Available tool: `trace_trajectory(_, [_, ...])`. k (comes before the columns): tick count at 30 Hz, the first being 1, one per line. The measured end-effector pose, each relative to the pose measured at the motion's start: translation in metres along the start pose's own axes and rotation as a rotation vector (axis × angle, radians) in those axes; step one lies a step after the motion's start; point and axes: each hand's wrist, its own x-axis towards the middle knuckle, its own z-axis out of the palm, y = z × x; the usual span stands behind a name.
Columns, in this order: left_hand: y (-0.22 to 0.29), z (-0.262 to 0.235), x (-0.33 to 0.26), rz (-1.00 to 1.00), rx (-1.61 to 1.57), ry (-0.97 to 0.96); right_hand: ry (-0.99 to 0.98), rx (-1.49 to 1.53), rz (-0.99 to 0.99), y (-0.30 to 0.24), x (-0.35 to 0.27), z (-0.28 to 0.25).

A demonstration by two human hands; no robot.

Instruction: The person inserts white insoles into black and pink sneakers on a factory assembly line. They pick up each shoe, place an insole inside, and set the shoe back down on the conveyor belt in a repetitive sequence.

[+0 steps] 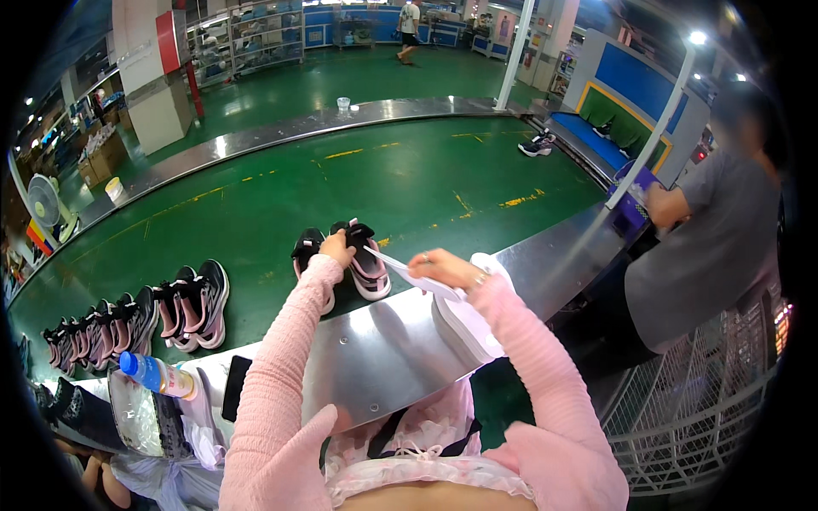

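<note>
My left hand (338, 248) is closed on the collar of a black-and-pink sneaker (370, 271), which stands on the green surface with its heel toward me. A second sneaker (308, 247) of the same kind stands just to its left, partly covered by my left hand and sleeve. In my right hand (449, 269) is a thin white insole (409, 274), pinched near one end. Its other end points at the opening of the held sneaker. Below my right wrist, a stack of white insoles (467, 322) lies on the metal ledge (362, 345).
More sneakers (200, 305) stand in a row at left. A bottle with a blue cap (158, 375) and a dark phone (236, 387) lie by my left forearm. A co-worker (716, 230) stands at right beside a purple bin (632, 204). One shoe (537, 143) sits far right.
</note>
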Motion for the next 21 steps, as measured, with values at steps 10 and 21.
trace_trajectory(10, [-0.049,0.013,0.008,-0.001,-0.498,0.022,0.003,-0.543,0.055,-0.021,0.111,0.044])
trace_trajectory(21, [-0.075,0.03,0.007,0.07,-0.651,-0.022,0.353,-0.766,0.222,-0.003,0.157,0.116])
